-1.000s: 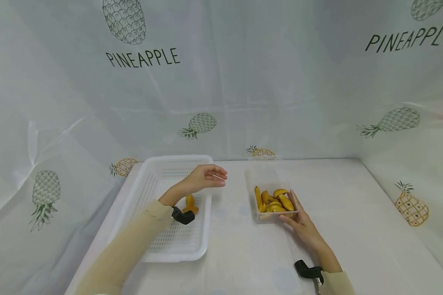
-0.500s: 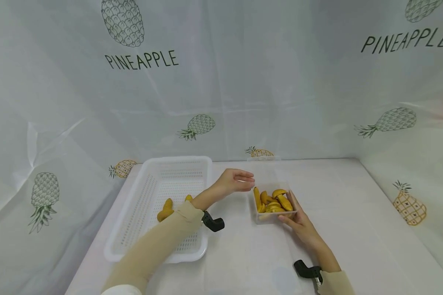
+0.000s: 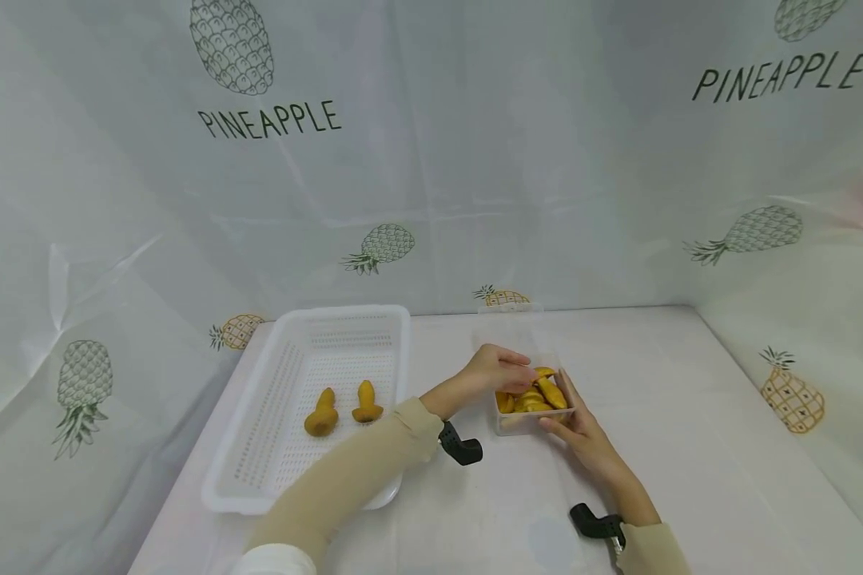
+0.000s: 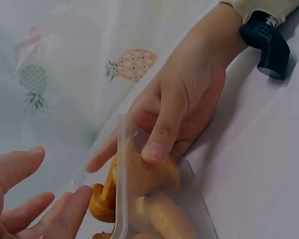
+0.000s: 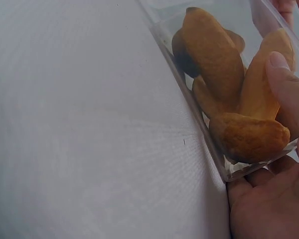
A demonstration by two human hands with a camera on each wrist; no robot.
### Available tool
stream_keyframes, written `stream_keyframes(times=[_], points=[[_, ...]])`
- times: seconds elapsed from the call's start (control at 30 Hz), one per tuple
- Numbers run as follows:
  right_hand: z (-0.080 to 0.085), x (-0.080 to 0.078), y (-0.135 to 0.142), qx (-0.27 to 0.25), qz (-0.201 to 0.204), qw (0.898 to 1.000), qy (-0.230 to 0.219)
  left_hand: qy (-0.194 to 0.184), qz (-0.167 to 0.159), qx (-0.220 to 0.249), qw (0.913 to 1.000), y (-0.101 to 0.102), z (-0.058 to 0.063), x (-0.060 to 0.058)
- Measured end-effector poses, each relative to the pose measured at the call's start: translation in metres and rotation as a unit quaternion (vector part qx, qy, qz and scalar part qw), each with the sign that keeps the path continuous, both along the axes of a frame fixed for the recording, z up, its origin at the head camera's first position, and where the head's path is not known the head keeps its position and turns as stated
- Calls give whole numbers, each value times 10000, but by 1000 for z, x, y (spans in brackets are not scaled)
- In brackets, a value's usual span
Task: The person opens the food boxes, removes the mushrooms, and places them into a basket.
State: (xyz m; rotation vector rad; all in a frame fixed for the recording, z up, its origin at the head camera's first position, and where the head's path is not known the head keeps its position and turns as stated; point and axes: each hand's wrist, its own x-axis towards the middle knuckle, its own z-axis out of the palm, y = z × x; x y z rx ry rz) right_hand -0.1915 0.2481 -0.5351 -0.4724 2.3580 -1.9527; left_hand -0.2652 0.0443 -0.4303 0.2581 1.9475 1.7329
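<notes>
A clear plastic box stands on the table, holding several yellow-brown mushrooms. My right hand grips the box's near right corner; in the right wrist view its thumb lies against the clear wall, with a mushroom showing behind it. My left hand is over the left part of the box, covering some of the mushrooms. The left wrist view shows its fingers loosely extended, with nothing between them and the thumb, their tips right beside a mushroom at the box opening.
To the left stands a white perforated basket; a mushroom and a second mushroom lie in it. The box's transparent lid lies folded back behind it. A pineapple-printed curtain hangs behind the table.
My left hand has moved right, from above the basket to over the box, uncovering the two mushrooms in the basket. My right hand has stayed on the box.
</notes>
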Motion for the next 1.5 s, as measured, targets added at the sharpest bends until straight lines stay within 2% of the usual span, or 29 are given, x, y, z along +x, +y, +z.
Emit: stream_keyframes(times=[0.1, 0.37, 0.6, 0.8, 1.1, 1.4, 1.5], points=[[0, 0, 1, 66, -33, 10000, 37, -194, -37, 103, 9998, 8, -4, 0], [-2, -1, 2, 78, -5, 9999, 106, -279, 81, -140, 9995, 22, -12, 2], [-4, -1, 2, -20, 37, 10000, 48, -83, 130, -517, 9985, 29, -14, 5], [-3, -1, 2, 120, -7, 9998, 126, -149, 218, -798, 9965, 33, -17, 1], [-4, 0, 1, 95, -9, 9999, 86, -3, 328, -1321, 9907, 38, -17, 2], [-3, 0, 1, 59, 2, 9999, 126, -247, 561, -1070, 9924, 43, -14, 5], [-3, 0, 1, -3, 42, 9999, 140, -231, 621, -1124, 9914, 45, -12, 7]])
